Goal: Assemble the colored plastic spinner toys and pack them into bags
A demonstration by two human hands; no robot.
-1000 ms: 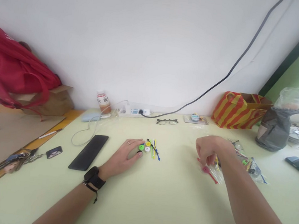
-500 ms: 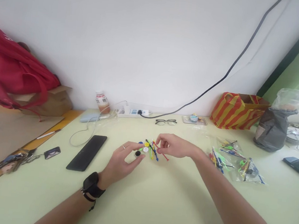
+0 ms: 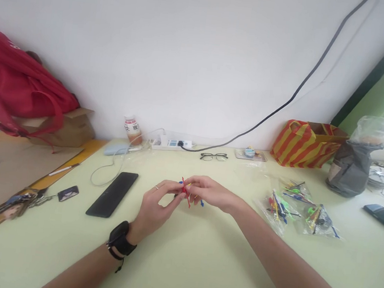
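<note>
A thin red plastic arrow (image 3: 188, 201) stands tilted between my two hands, above the middle of the table. My left hand (image 3: 158, 201), with a ring and a black watch on the wrist, pinches it between thumb and forefinger. From the other side, the fingertips of my right hand (image 3: 210, 193) close on the same arrow. Behind and beneath the hands lie loose small plastic pieces, mostly hidden; the tip of a blue arrow (image 3: 202, 203) pokes out under my right hand.
Clear bags of coloured plastic pieces (image 3: 318, 219) lie on the right. A black phone (image 3: 112, 195) is at the left. Glasses (image 3: 214, 156), a power strip (image 3: 171, 144) and a bottle (image 3: 133, 131) stand along the wall, with a striped bag (image 3: 306, 145) farther right.
My right hand has moved left with the red arrow and now meets my left hand. My left thumb and forefinger have closed together on it.
</note>
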